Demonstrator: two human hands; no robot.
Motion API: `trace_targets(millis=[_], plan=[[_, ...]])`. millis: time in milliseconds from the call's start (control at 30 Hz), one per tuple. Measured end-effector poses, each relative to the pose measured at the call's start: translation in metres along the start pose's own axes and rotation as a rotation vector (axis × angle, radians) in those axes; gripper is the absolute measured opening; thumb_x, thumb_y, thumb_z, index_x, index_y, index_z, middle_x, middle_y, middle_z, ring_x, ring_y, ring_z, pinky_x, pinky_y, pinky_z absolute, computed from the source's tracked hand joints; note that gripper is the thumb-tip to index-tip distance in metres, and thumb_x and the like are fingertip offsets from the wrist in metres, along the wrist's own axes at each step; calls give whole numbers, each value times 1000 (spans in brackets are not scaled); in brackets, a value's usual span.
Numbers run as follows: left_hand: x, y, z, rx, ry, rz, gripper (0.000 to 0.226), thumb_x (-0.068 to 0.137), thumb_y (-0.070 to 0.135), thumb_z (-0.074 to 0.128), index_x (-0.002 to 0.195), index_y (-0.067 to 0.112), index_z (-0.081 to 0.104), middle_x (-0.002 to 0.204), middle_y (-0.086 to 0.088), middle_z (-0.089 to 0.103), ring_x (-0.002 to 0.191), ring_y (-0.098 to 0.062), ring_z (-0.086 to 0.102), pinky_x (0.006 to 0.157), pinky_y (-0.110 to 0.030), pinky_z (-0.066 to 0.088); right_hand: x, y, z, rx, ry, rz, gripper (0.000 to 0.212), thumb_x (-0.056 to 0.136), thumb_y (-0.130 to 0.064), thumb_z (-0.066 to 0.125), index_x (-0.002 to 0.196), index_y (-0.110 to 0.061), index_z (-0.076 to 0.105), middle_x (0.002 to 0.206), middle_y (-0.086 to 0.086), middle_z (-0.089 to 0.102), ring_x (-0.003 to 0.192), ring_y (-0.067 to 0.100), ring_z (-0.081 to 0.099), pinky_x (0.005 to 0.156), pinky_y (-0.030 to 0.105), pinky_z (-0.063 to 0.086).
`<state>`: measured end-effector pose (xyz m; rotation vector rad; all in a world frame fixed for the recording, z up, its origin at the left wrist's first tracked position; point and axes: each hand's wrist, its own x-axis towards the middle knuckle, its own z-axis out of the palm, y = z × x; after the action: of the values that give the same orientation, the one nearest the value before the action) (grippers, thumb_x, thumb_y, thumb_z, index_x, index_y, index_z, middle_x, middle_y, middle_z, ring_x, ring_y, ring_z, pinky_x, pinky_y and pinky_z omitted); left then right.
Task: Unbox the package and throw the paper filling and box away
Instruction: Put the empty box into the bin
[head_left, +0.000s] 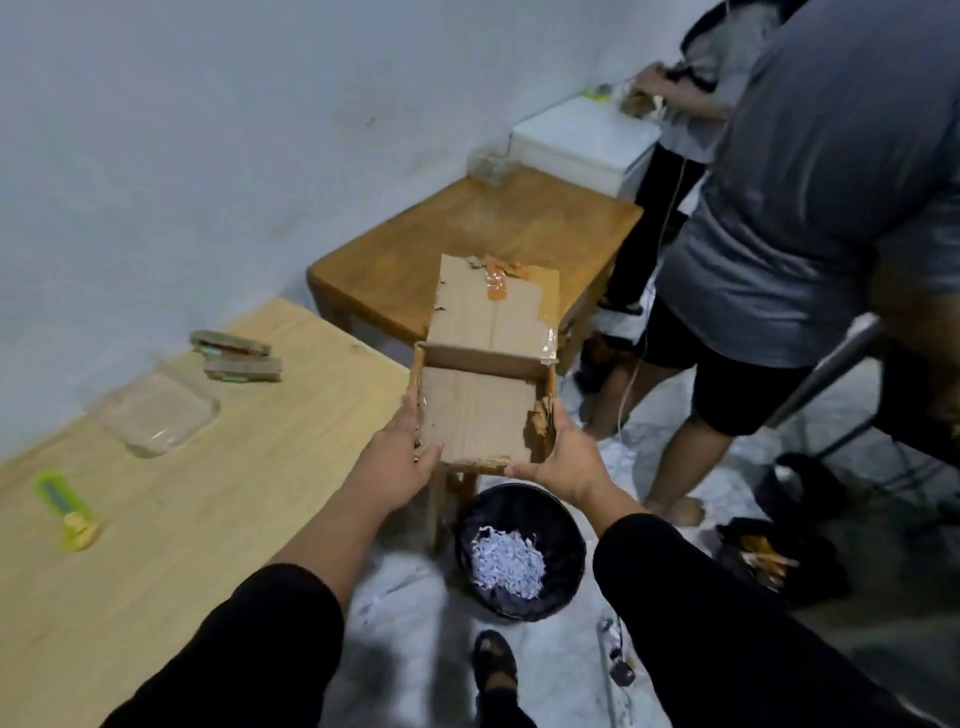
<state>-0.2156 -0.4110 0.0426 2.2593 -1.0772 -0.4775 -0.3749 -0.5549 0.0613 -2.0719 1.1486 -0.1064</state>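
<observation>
At the centre of the frame I hold the open cardboard box (480, 410), my left hand (397, 457) and right hand (563, 457) gripping its sides. Below it, the black bin (566, 525) holds shredded paper filling (506, 561). The box seems unlabelled, though blur may hide writing.

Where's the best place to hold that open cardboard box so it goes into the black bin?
Probably by its two short side walls, one hand from each side, as the left hand and right hand do now. The cardboard box is open and empty, so the bin below stays in sight.
</observation>
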Motion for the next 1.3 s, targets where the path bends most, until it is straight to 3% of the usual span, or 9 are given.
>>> trace_targets(millis=[133, 233, 500, 633, 733, 833, 1000, 1200, 1300], plan=[[32, 38, 57, 6, -141, 102, 79, 90, 31, 52, 147, 22, -2, 145, -10, 40, 122, -31, 48, 99, -30, 37, 7, 67, -28, 38, 42, 132, 115, 62, -29, 86, 147, -10, 11, 143, 9, 44, 129, 24, 42, 102, 23, 34], [50, 48, 98, 36, -253, 119, 76, 91, 34, 50, 147, 17, 2, 152, -7, 28, 131, -28, 39, 106, -32, 32, 14, 106, -32, 31, 35, 241, 121, 61, -35, 86, 148, -12, 4, 148, 8, 37, 133, 25, 39, 104, 27, 35], [84, 30, 174, 23, -530, -45, 67, 88, 24, 57, 143, 9, 22, 151, -14, 27, 136, -31, 29, 111, -40, 27, 50, 162, -13, 35, -152, 365, 125, 62, -34, 85, 148, -10, -2, 149, 6, 29, 135, 24, 32, 101, 22, 32], [96, 28, 191, 219, -600, 2, 63, 93, 38, 38, 144, 7, 17, 152, -13, 19, 136, -31, 26, 107, -38, 30, 81, 168, -3, -38, -215, 341, 108, 76, -33, 73, 146, -26, -8, 156, 9, 12, 140, 30, 25, 110, 41, 34], [109, 29, 197, 219, -522, -37, 57, 94, 24, 46, 143, 8, 23, 150, -15, 24, 133, -31, 32, 105, -38, 32, 104, 160, -9, -221, -251, 267, 87, 89, -30, 58, 148, -12, -4, 157, 10, 10, 142, 27, 21, 111, 35, 27], [123, 30, 192, 239, -434, -72, 48, 92, 22, 47, 137, 10, 34, 141, -14, 40, 124, -31, 43, 99, -39, 38, 126, 150, -19, -340, -268, 177, 73, 94, -30, 50, 148, -12, 5, 157, 9, 12, 143, 25, 18, 113, 36, 26], [147, 50, 171, 307, -220, -22, 26, 91, 20, 45, 113, 7, 50, 116, -15, 56, 103, -32, 54, 82, -39, 44, 152, 115, -37, -586, -244, -23, 59, 97, -29, 40, 146, -6, 15, 155, 12, 16, 142, 27, 20, 113, 33, 24], [183, 82, 115, 560, -18, 233, 34, 91, 27, 42, 119, 7, 43, 114, -13, 51, 107, -28, 46, 91, -34, 38, 175, 31, -74, -704, -133, -249, 54, 99, -31, 36, 141, -1, 22, 147, 16, 30, 136, 29, 28, 111, 35, 26], [198, 98, 72, 598, 67, 210, 35, 90, 28, 45, 117, 6, 43, 112, -14, 51, 106, -29, 47, 90, -36, 41, 179, -15, -94, -775, -94, -338, 53, 99, -32, 33, 141, 0, 24, 146, 16, 30, 135, 29, 28, 110, 36, 28]])
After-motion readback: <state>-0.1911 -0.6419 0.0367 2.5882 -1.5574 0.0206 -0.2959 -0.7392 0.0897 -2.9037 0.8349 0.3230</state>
